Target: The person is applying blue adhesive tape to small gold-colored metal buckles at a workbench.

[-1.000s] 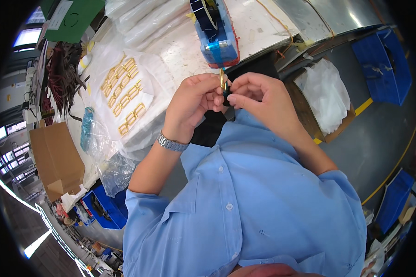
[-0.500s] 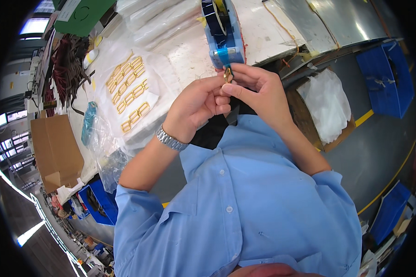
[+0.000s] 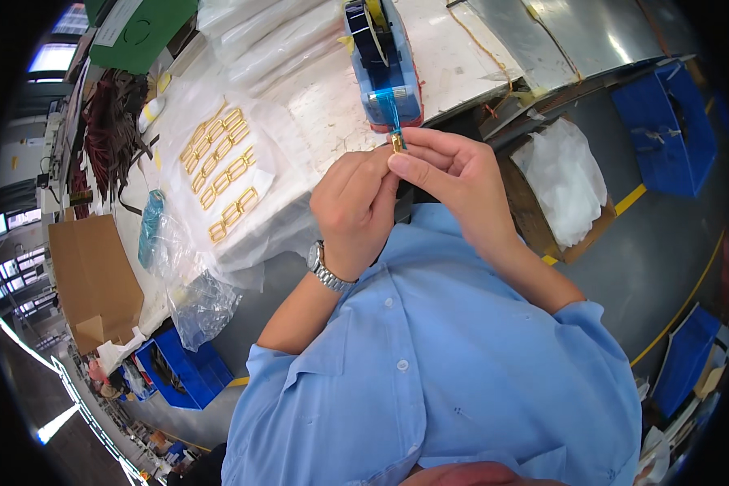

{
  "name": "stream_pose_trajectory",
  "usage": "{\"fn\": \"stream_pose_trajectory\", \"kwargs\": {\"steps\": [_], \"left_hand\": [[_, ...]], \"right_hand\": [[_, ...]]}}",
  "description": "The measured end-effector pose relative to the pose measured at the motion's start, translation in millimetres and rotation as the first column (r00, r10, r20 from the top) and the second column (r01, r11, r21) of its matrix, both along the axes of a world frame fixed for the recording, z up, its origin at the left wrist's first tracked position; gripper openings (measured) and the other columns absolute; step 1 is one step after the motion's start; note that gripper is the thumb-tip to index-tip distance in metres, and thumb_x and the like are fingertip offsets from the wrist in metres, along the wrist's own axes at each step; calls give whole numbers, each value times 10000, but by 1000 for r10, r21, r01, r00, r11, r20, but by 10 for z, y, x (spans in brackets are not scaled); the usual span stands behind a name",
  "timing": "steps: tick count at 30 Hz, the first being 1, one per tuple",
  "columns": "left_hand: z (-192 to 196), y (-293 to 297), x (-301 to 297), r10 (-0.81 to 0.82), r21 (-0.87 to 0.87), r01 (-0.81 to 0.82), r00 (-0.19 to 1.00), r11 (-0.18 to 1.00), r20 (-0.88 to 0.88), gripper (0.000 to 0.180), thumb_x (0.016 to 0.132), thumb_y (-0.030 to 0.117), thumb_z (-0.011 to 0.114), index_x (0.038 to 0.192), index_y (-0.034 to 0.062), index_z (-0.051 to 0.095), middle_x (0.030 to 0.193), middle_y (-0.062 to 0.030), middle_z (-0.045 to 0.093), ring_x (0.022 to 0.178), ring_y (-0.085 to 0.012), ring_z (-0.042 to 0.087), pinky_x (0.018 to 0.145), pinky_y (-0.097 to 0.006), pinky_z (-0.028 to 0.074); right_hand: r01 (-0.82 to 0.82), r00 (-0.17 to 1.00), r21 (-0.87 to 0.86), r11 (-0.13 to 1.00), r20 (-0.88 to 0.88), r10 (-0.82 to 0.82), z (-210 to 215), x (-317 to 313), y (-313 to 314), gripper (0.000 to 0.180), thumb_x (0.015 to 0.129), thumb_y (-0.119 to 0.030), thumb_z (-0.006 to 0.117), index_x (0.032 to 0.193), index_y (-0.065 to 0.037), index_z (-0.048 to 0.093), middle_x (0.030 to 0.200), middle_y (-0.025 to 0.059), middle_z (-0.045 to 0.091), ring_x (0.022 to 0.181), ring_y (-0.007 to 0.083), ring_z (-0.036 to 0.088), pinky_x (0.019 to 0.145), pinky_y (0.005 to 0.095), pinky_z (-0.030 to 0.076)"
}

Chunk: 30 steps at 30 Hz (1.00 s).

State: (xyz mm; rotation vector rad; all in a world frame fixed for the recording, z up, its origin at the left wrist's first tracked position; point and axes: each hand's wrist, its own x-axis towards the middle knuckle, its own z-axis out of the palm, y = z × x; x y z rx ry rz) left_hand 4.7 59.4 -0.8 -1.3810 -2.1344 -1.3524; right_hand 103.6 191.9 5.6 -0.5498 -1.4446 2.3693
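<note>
Both my hands meet in front of a blue tape dispenser (image 3: 407, 85) at the table's front edge. A strip of blue tape (image 3: 387, 101) runs from the dispenser down to a small gold metal buckle (image 3: 397, 143). My right hand (image 3: 462, 178) is closed, pinching this buckle between thumb and fingers. My left hand (image 3: 352, 202), with a watch on its wrist, is closed too, its fingertips at the buckle's left side and partly hidden behind its own knuckles. On the left, several gold buckles (image 3: 233, 168) lie in rows on a white sheet (image 3: 263, 154).
Clear plastic rolls (image 3: 259, 36) lie at the back of the table. A bundle of dark straps (image 3: 109, 134) and a cardboard box (image 3: 95, 279) are at the left. White bags fill an open carton (image 3: 563, 186) at the right, near a blue bin (image 3: 664, 134).
My left hand has turned knuckles-up, its forearm swinging in closer to my body. The buckle now sits slightly lower, with the blue tape stretched between it and the dispenser.
</note>
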Motion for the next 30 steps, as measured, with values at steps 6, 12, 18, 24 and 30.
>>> {"fn": "stream_pose_trajectory", "kwargs": {"steps": [6, 12, 18, 24, 30], "left_hand": [[30, -102, 58, -27, -124, 58, 971, 991, 239, 45, 964, 0, 740, 996, -28, 756, 785, -104, 723, 674, -184, 696, 637, -288, 550], [165, 2, -184, 3, -134, 145, 667, 980, 745, 146, 1003, 79, 741, 978, -64, 754, 751, -62, 735, 630, -101, 698, 570, -244, 567], [270, 62, -447, 37, -173, 282, 430, 944, 902, 216, 1026, 132, 740, 935, -63, 751, 722, -48, 697, 616, -100, 664, 541, -258, 574], [302, 102, -641, 0, -96, 374, 248, 922, 969, 217, 1027, 191, 757, 965, -16, 742, 739, -14, 654, 595, -95, 639, 518, -266, 571], [449, 159, -887, 66, -56, 465, -5, 883, 998, 289, 1001, 228, 795, 837, 9, 700, 719, -17, 647, 579, -119, 648, 500, -275, 568]], "right_hand": [[-29, 997, 32, 999, 67, 27, -112, 92, -55, 338, 1036, -178, 759, 1245, 87, 734, 1001, 56, 787, 790, 33, 651, 671, 209, 526], [-87, 996, -118, 989, -11, 86, -251, 68, 3, 326, 1080, -202, 687, 1235, 82, 726, 1055, 85, 795, 985, 109, 749, 873, 253, 584], [-257, 966, 160, 953, 33, 255, -332, -17, 215, 467, 1031, -93, 719, 1443, 92, 598, 1265, 140, 749, 1133, 168, 728, 1035, 327, 574], [-210, 973, 279, 937, -37, 229, -286, -158, 327, 600, 959, -37, 789, 1488, 103, 541, 1316, 170, 735, 1158, 183, 724, 1056, 335, 566], [-12, 988, 404, 915, -138, 74, -227, -208, 229, 505, 910, -101, 853, 1352, 66, 673, 1154, 145, 800, 1026, 171, 777, 952, 315, 608]]}}
